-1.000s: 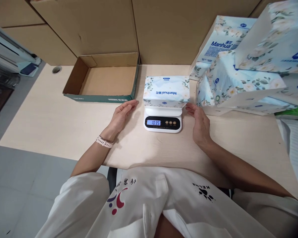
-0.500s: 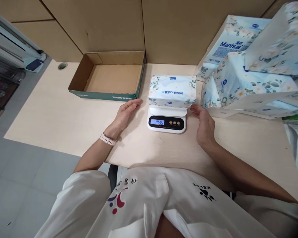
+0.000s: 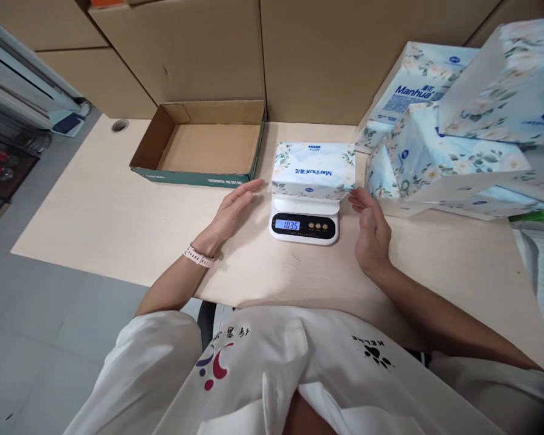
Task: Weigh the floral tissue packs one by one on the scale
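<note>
A blue-and-white flowered tissue pack [image 3: 314,164] lies on a white kitchen scale [image 3: 275,237], whose lit display [image 3: 288,225] reads 103.5. To the left of the scale, my left hand [image 3: 233,212] rests with its fingers stretched out, just short of the pack's side. My right hand [image 3: 372,232] is on the other side, fingers extended and slightly bent, holding nothing. Its fingertips are close to the pack's near right corner; whether they touch it I cannot tell.
An open cardboard box [image 3: 194,178] with a green outer side stands behind my left hand. More tissue packs [image 3: 471,160] are piled at the right. Tall cardboard boxes [image 3: 326,66] line the back of the light wooden table [image 3: 131,226]. A round cable hole [image 3: 120,125] is at the far left.
My left hand has turned slightly, its fingers a little more spread and nearer the pack. The view has tilted a little. The display still reads 103.5.
</note>
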A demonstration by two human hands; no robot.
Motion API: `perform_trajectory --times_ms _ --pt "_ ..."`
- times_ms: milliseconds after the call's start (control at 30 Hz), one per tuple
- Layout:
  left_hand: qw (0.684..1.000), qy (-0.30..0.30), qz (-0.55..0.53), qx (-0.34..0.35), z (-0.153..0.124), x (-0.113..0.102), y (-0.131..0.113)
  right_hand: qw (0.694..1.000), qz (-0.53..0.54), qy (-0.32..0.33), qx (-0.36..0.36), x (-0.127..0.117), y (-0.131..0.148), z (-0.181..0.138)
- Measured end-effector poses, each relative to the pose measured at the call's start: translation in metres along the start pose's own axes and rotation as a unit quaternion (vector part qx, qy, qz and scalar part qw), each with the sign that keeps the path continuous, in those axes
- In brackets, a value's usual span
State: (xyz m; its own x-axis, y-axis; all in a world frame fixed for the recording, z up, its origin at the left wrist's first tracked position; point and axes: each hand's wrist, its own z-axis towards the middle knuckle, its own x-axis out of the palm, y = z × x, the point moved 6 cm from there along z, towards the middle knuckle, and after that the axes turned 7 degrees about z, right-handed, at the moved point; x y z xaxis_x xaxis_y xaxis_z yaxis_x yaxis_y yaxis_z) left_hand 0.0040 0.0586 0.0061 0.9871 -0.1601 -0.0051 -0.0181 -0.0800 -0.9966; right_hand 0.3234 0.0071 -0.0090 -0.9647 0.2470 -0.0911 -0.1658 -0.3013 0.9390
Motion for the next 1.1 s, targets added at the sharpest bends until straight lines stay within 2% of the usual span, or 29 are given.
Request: perform_trajectory --times_ms 100,167,300,400,467,533,667,733,833,867,933,1033,1100 --pt "0.999 0.015 0.022 0.035 -0.004 0.011 -0.007 0.999 0.01 0.025 -0.027 0.005 0.002 -0.001" --pt "0.999 0.02 0.022 0.043 -0.003 0.019 -0.007 0.999 0.007 0.042 -0.011 0.011 0.005 0.002" --pt "0.995 0.063 0.026 0.067 0.003 0.036 -0.013 0.994 -0.021 0.082 0.066 0.028 0.02 0.012" --pt "0.993 0.068 0.027 0.091 0.004 0.038 -0.03 0.993 -0.019 0.104 0.044 0.043 0.042 0.025" --pt "0.993 0.034 0.028 0.107 0.006 0.027 -0.046 0.992 -0.017 0.121 0.001 0.058 0.057 0.038" --pt "0.991 -0.031 0.031 0.129 0.011 0.005 -0.063 0.988 -0.02 0.147 -0.044 0.081 0.069 0.053" --pt "0.967 -0.194 0.023 0.165 0.034 -0.065 -0.08 0.965 -0.046 0.231 -0.113 0.158 0.078 0.086" --pt "0.952 -0.27 0.036 0.14 0.049 -0.104 -0.075 0.947 -0.073 0.287 -0.121 0.202 0.075 0.096" --pt "0.928 -0.355 0.107 0.045 0.062 -0.148 -0.063 0.91 -0.145 0.373 -0.112 0.251 0.068 0.098" --pt "0.922 -0.359 0.144 0.03 0.063 -0.156 -0.063 0.892 -0.175 0.4 -0.111 0.26 0.067 0.096" --pt "0.91 -0.337 0.237 0.041 0.063 -0.159 -0.07 0.852 -0.23 0.455 -0.121 0.269 0.068 0.088" --pt "0.885 -0.274 0.363 0.103 0.062 -0.141 -0.086 0.805 -0.279 0.504 -0.141 0.269 0.073 0.079" --pt "0.871 -0.22 0.424 0.116 0.066 -0.125 -0.094 0.796 -0.298 0.505 -0.147 0.266 0.076 0.078"
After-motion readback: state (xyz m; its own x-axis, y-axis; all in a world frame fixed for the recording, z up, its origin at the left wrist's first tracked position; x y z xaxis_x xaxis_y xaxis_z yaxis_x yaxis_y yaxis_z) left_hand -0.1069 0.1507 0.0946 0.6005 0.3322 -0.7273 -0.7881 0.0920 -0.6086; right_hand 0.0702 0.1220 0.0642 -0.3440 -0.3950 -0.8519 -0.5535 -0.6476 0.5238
